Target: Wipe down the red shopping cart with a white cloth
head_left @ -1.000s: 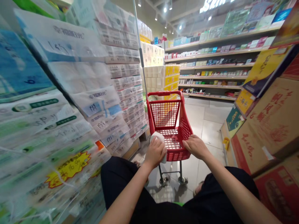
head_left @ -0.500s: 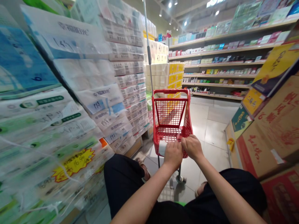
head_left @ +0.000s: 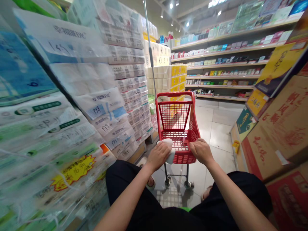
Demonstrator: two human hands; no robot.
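A small red shopping cart (head_left: 178, 122) stands in the aisle in front of me, its basket bare. My left hand (head_left: 158, 155) presses a white cloth (head_left: 169, 146) against the near left rim of the cart, fingers curled over it. My right hand (head_left: 201, 150) is closed on the near right rim of the cart. A thin metal pole (head_left: 149, 48) rises from the cart's left side.
Stacked packs of toilet paper (head_left: 91, 96) wall the left side, close to my left knee. Cardboard boxes (head_left: 276, 128) line the right. Yellow and white packs (head_left: 172, 78) stand beyond the cart, with shelves of goods (head_left: 221, 64) at the back. Tiled floor (head_left: 216, 128) runs ahead.
My left hand with the cloth slid from the middle of the near rim back to its left corner. The cart shifted slightly, and my right hand stayed on the rim.
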